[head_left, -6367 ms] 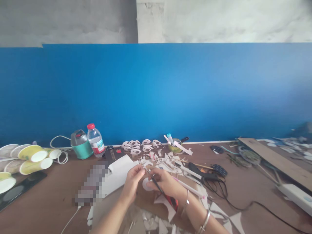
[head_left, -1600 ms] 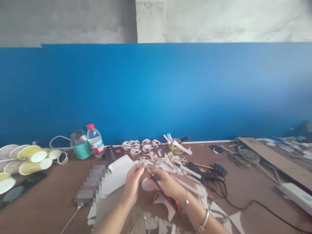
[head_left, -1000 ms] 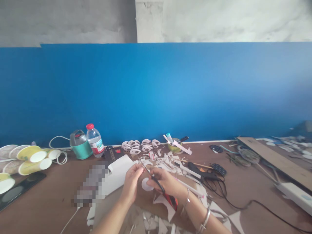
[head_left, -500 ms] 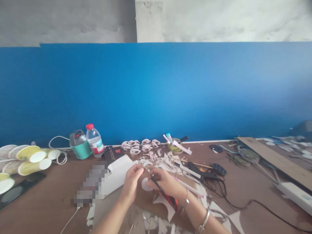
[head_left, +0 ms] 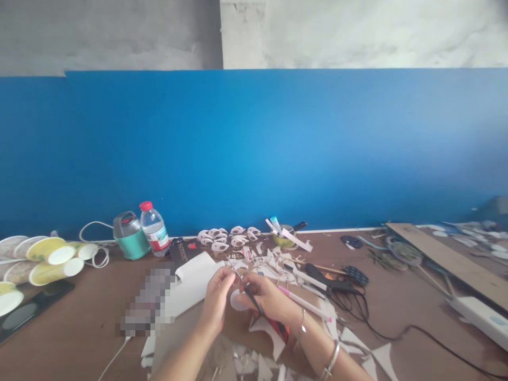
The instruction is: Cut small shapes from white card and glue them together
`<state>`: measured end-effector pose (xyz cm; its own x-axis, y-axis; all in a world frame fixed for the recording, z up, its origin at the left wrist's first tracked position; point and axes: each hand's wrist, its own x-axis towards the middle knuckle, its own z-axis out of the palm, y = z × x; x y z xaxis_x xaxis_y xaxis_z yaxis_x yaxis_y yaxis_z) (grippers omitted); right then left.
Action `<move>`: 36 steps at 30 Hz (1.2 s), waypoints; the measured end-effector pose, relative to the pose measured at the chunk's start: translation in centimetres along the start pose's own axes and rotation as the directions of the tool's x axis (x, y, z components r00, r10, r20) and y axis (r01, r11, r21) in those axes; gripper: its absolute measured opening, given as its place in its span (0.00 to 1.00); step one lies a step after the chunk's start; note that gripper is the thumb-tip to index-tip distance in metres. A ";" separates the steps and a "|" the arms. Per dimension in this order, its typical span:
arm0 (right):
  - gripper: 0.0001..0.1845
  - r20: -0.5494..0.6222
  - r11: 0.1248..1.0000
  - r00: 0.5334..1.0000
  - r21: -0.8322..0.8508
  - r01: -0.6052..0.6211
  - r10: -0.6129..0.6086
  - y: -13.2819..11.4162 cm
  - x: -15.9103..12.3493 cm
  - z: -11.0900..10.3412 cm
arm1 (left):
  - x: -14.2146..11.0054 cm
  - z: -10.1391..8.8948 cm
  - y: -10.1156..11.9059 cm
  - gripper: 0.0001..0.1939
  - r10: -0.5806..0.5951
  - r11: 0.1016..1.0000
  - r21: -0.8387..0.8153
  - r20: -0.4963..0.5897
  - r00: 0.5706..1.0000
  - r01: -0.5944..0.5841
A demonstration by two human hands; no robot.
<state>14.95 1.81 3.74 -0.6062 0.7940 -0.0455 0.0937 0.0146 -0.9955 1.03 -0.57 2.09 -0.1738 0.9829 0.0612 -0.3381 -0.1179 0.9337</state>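
Note:
My right hand [head_left: 265, 299] is closed around a slim tool [head_left: 254, 299] with a thin metal tip and a black and red handle; its exact kind is hard to make out. The handle runs back beneath my wrist. A round white disc [head_left: 238, 300] shows beside the fingertips of my right hand, partly behind them. My left hand [head_left: 217, 293] is pinched closed near the tool's tip, and whatever sits between its fingers is too small to name. Under both hands lies a brown board [head_left: 186, 338] with cut white scraps [head_left: 268, 334] on it.
Several white leaf-shaped pieces [head_left: 220, 246] lie behind my hands. A bottle [head_left: 154, 233], a teal container [head_left: 133, 243] and paper cups [head_left: 51, 251] stand or lie left. White sheet [head_left: 194, 283], black glue gun [head_left: 329, 280], its cable, and a power strip [head_left: 482, 320] surround the work.
Both hands stay almost in place. My left hand shifts slightly to the right, and the white disc and tool tilt or move only a little.

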 end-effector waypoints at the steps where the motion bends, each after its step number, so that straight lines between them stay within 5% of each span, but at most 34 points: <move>1: 0.16 -0.005 1.000 1.000 -0.009 0.005 -0.005 0.0 0.0 0.0 | 0.0 0.0 0.0 0.10 0.003 1.000 0.011 -0.004 1.000 -0.003; 36: 0.14 -0.025 0.994 0.998 -0.091 0.061 -0.064 0.3 0.0 0.1 | 0.1 -0.4 -0.7 0.12 0.037 0.996 0.082 -0.035 0.999 -0.034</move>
<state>14.86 1.79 3.38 -0.5913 0.8062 0.0200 0.1282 0.1184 -0.9847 0.90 -0.41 1.31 -0.2189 0.9722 0.0835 -0.2553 -0.1397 0.9567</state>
